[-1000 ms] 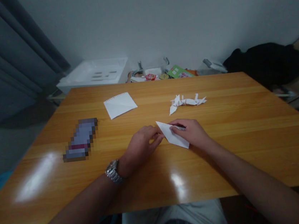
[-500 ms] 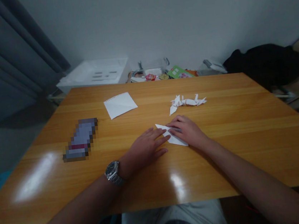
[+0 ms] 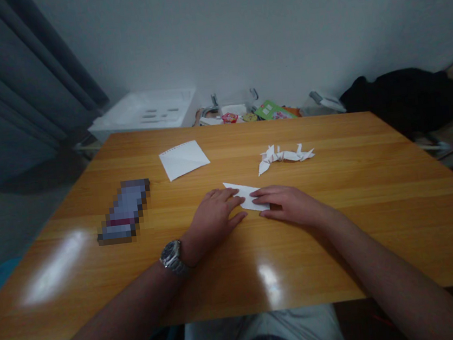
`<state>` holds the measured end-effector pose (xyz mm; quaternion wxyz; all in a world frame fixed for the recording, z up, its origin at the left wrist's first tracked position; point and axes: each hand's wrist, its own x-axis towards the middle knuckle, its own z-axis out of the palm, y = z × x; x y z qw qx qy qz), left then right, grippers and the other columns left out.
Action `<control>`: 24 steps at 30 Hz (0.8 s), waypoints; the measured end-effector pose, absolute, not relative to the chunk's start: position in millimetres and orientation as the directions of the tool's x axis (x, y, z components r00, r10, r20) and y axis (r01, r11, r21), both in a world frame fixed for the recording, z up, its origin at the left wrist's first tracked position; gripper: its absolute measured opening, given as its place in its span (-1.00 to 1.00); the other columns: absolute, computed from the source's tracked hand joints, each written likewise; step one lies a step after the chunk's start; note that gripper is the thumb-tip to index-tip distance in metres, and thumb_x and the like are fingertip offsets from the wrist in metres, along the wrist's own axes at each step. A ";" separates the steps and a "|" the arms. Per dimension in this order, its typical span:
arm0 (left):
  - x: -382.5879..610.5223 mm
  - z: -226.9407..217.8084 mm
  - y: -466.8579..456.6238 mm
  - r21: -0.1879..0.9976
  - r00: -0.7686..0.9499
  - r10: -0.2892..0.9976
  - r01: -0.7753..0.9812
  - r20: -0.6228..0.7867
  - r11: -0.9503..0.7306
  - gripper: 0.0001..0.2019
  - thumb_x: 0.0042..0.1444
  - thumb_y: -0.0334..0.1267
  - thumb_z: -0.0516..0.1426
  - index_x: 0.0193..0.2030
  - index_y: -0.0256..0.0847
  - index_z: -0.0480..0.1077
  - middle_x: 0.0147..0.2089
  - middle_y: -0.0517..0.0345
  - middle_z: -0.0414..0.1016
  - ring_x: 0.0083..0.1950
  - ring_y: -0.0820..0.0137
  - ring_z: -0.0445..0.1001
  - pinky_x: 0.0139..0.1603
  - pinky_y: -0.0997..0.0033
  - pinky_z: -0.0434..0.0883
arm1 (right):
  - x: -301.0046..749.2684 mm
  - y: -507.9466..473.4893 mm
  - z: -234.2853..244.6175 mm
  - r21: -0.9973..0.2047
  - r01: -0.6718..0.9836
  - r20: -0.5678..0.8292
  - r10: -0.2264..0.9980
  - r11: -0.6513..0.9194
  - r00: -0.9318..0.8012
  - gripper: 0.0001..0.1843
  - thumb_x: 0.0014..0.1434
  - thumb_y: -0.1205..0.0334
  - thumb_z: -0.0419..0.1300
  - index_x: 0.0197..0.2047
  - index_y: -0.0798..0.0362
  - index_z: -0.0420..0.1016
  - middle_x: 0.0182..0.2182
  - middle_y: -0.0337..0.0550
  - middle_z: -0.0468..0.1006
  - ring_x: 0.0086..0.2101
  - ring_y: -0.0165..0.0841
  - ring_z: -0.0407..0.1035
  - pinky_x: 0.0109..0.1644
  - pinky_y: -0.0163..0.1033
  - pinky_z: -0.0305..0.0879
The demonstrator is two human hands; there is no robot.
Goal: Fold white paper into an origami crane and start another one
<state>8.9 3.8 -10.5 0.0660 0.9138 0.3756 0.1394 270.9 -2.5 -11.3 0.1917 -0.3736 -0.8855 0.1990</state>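
Note:
A folded piece of white paper lies flat on the wooden table in front of me. The fingers of my left hand rest spread on its left part, with the thumb on the table just below. My right hand lies over the paper's right part, fingers stretched out and pressing on it. Fingers hide both ends of the paper in part. Behind my right hand sit several folded white paper figures, close together in a row.
A white sheet with a perforated edge lies at the back left. Left of my hands is a pixelated phone-like object. Beyond the table's far edge stand a white tray and assorted items, including a green packet.
The folded paper has shifted left and slightly away from me and now looks narrower. My right hand has turned and come lower over its right end; my left hand moved slightly left.

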 end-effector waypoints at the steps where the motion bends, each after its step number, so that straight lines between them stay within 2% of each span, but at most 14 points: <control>1: 10.1 -11.6 3.8 0.230 0.669 0.710 0.672 0.219 -0.704 -0.64 0.33 -0.04 0.14 0.13 -0.18 0.50 0.25 -0.07 0.45 0.21 0.09 0.43 0.26 -0.01 0.35 | 270.7 -2.3 -11.2 -0.501 0.586 0.186 0.741 0.636 -0.645 -0.67 0.27 0.24 0.29 0.11 -0.03 0.60 0.17 0.00 0.55 0.13 -0.16 0.46 0.26 0.02 0.36; 6: 15.9 -16.5 5.3 0.271 0.662 0.709 0.655 0.244 -0.705 -0.67 0.34 -0.08 0.15 0.09 -0.24 0.50 0.20 -0.07 0.49 0.18 0.16 0.46 0.23 0.13 0.43 | 267.8 -3.4 -10.2 -0.523 0.574 0.199 0.745 0.630 -0.637 -0.67 0.30 0.26 0.24 0.13 -0.06 0.57 0.14 -0.06 0.58 0.12 -0.19 0.47 0.25 -0.02 0.37; 10: 18.9 -15.5 5.4 0.263 0.664 0.710 0.660 0.233 -0.703 -0.71 0.38 -0.12 0.10 0.05 -0.24 0.52 0.15 -0.02 0.53 0.12 0.18 0.51 0.16 0.17 0.48 | 267.7 -4.6 -8.8 -0.533 0.579 0.194 0.756 0.616 -0.625 -0.66 0.31 0.19 0.25 0.14 -0.04 0.54 0.11 -0.05 0.59 0.09 -0.19 0.48 0.21 -0.02 0.38; 14: 19.5 -13.4 4.7 0.279 0.644 0.728 0.673 0.234 -0.685 -0.73 0.40 -0.17 0.08 0.00 -0.21 0.56 0.13 0.02 0.56 0.09 0.21 0.53 0.15 0.20 0.49 | 271.4 -3.7 -4.6 -0.541 0.577 0.182 0.755 0.611 -0.629 -0.66 0.24 0.15 0.33 0.07 -0.02 0.54 0.07 -0.04 0.59 0.06 -0.18 0.47 0.16 -0.05 0.38; 16: 19.2 -13.1 4.5 0.285 0.637 0.735 0.677 0.235 -0.678 -0.74 0.39 -0.16 0.09 -0.01 -0.19 0.57 0.13 0.04 0.57 0.08 0.22 0.54 0.13 0.21 0.50 | 273.0 -2.5 -3.0 -0.545 0.594 0.190 0.776 0.593 -0.601 -0.73 0.24 0.18 0.32 0.01 -0.01 0.55 -0.01 -0.05 0.61 -0.02 -0.20 0.48 0.09 -0.09 0.39; 19: 18.5 -13.2 4.0 0.282 0.639 0.732 0.675 0.236 -0.681 -0.71 0.39 -0.13 0.09 0.02 -0.21 0.57 0.16 0.02 0.56 0.11 0.20 0.54 0.14 0.19 0.50 | 273.6 -0.7 -2.6 -0.565 0.618 0.199 0.817 0.547 -0.541 -0.87 0.32 0.21 0.24 -0.10 0.01 0.56 -0.14 -0.09 0.62 -0.14 -0.26 0.49 -0.02 -0.15 0.38; 24: 16.0 -12.3 0.2 0.273 0.724 0.647 0.589 0.240 -0.761 -0.67 0.42 -0.15 0.04 0.11 -0.25 0.52 0.19 -0.06 0.53 0.16 0.19 0.51 0.25 0.11 0.45 | 272.2 1.6 -5.4 -0.597 0.655 0.224 0.880 0.464 -0.420 -0.81 0.38 0.18 0.15 -0.16 0.02 0.58 -0.23 -0.11 0.62 -0.21 -0.27 0.48 -0.11 -0.16 0.36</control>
